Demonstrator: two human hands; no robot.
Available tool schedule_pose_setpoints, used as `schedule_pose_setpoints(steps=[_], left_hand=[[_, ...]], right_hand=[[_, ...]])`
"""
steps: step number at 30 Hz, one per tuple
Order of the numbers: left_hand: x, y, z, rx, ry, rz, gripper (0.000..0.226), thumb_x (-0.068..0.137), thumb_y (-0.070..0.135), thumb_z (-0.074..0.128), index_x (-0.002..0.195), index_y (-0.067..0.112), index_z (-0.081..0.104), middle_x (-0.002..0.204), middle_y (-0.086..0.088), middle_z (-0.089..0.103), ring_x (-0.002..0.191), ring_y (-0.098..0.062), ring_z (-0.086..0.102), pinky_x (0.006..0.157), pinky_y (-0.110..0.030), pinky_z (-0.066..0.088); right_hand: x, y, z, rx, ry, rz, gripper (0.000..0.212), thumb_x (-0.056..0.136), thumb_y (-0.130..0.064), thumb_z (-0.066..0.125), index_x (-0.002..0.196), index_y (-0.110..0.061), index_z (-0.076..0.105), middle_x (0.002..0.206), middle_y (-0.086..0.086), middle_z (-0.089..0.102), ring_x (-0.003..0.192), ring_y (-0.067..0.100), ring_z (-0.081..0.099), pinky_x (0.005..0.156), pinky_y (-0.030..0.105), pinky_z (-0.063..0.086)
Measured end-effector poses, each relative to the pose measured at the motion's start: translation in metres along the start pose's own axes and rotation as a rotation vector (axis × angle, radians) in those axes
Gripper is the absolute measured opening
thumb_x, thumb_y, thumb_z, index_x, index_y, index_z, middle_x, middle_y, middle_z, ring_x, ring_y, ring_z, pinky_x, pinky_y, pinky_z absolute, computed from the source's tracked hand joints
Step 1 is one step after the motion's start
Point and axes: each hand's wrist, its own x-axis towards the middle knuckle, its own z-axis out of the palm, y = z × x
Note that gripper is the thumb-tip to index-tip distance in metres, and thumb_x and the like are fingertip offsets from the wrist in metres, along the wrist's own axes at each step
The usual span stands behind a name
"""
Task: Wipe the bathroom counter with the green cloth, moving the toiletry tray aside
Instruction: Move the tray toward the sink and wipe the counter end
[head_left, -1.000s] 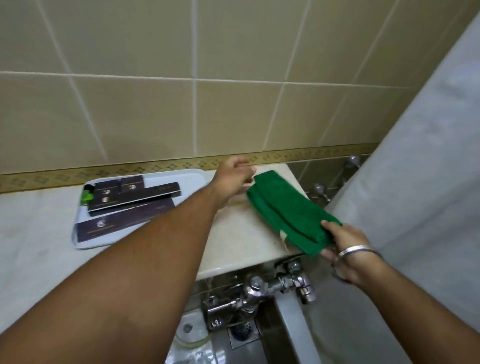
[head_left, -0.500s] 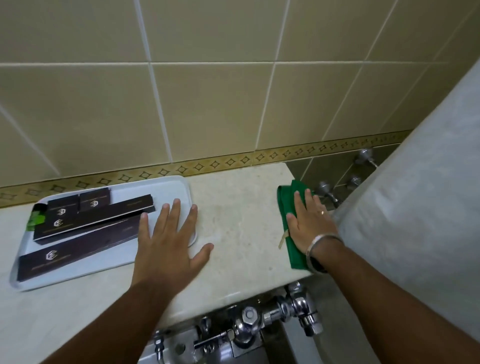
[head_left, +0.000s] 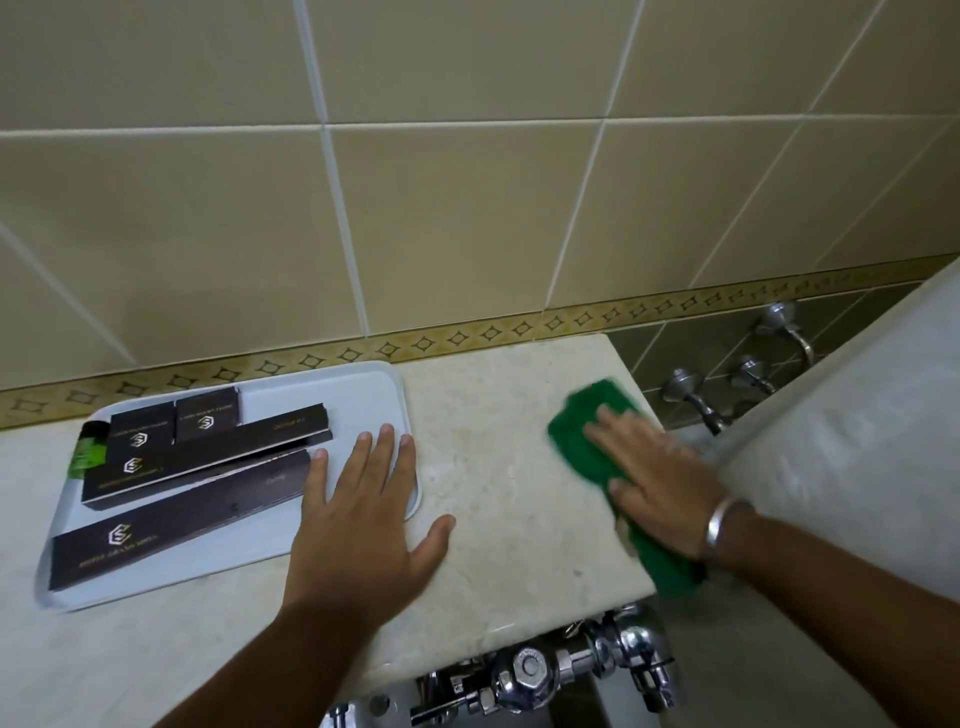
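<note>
Green cloth (head_left: 589, 441) sits at 3 o'clock on the marble counter (head_left: 498, 467), right at its right edge, one end hanging past the front corner. Your right hand (head_left: 657, 483) is flat on top of it — fingers stretched out, palm pressing down, nothing pinched or gripped. Hand and cloth are motion-blurred. Metal bangle (head_left: 719, 525) on that wrist.

Toiletry tray (head_left: 374, 400) is at 9 o'clock, pale grey, back edge near the patterned tile border (head_left: 467, 338). Your left hand (head_left: 363, 525) lies open and flat, fingers over the tray's right end, thumb splayed out on bare counter — it holds nothing. Tray carries dark brown boxes (head_left: 176, 514) with gold logos, long ones in front, small ones behind, plus a green sachet (head_left: 88, 452) at its far left.

Chrome flush valve (head_left: 535, 675) at 6 o'clock under the counter lip. Wall taps (head_left: 691, 395) at 2 o'clock.
</note>
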Motion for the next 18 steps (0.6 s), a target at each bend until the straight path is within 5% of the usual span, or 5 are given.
schedule_pose_setpoints(steps=[3, 5, 9, 12, 18], left_hand=[[0.002, -0.001, 0.002, -0.006, 0.012, 0.004, 0.083, 0.088, 0.069, 0.023, 0.153, 0.017, 0.027, 0.160, -0.004, 0.026, 0.148, -0.021, 0.022, 0.120, -0.055, 0.009], [0.001, -0.001, 0.002, -0.009, 0.016, 0.004, 0.083, 0.088, 0.069, 0.023, 0.154, 0.017, 0.024, 0.161, -0.003, 0.024, 0.149, -0.021, 0.020, 0.120, -0.054, 0.006], [-0.004, -0.002, -0.004, -0.019, 0.017, 0.031, 0.079, 0.086, 0.057, 0.034, 0.152, 0.014, 0.029, 0.159, -0.005, 0.029, 0.148, -0.023, 0.023, 0.120, -0.053, 0.006], [-0.004, -0.003, -0.003, -0.033, 0.009, 0.054, 0.081, 0.081, 0.049, 0.039, 0.152, 0.012, 0.030, 0.158, -0.007, 0.031, 0.147, -0.024, 0.025, 0.120, -0.055, 0.009], [-0.003, -0.002, -0.002, -0.029, 0.026, 0.044, 0.077, 0.083, 0.046, 0.033, 0.153, 0.013, 0.026, 0.160, -0.007, 0.027, 0.148, -0.024, 0.022, 0.120, -0.055, 0.005]], right_hand=[[0.075, -0.006, -0.021, 0.105, 0.073, 0.444, 0.068, 0.093, -0.037, 0.034, 0.152, -0.019, 0.005, 0.161, 0.012, -0.002, 0.146, 0.031, 0.007, 0.117, 0.046, 0.018], [0.100, -0.041, -0.023, 0.049, 0.094, 0.483, 0.069, 0.093, -0.038, 0.031, 0.151, -0.013, 0.005, 0.160, 0.018, 0.002, 0.145, 0.034, 0.010, 0.118, 0.046, 0.017], [0.021, -0.095, 0.017, -0.145, 0.082, -0.227, 0.072, 0.080, -0.034, 0.040, 0.147, -0.014, 0.024, 0.153, 0.015, 0.031, 0.137, 0.032, 0.035, 0.112, 0.046, 0.030], [-0.018, -0.049, 0.007, -0.053, -0.099, -0.528, 0.079, 0.070, -0.028, 0.048, 0.146, -0.031, 0.027, 0.156, -0.004, 0.025, 0.141, 0.018, 0.025, 0.113, 0.043, 0.021], [0.089, -0.052, -0.032, 0.015, 0.008, 0.090, 0.068, 0.089, -0.021, 0.038, 0.151, -0.027, 0.011, 0.162, 0.002, 0.002, 0.147, 0.023, 0.003, 0.118, 0.039, 0.005]])
